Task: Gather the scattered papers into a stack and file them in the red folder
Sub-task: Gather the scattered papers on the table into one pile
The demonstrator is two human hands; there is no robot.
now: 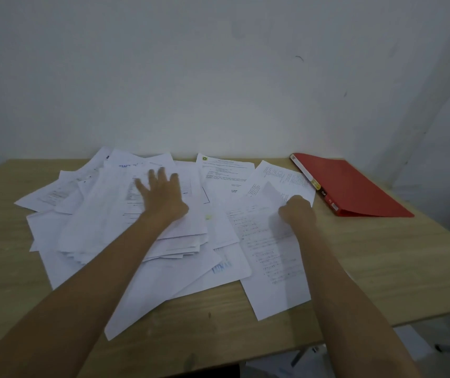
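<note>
— Where is the red folder?
— Far right on the bench, lying flat and closed, its spine towards the papers. Whatever it holds is hidden.
— And the papers?
— Loose and overlapping across the middle and left of the bench.
— The hands?
— The left hand lies flat on the far part of the heap, fingers spread and pressing. The right hand is curled, gripping a sheet just left of the folder.
— The room?
— A pale wooden bench against a plain white wall.
— Anything unclear?
— Most print is too blurred to read, and the right fingertips are hidden behind the knuckles.
</note>
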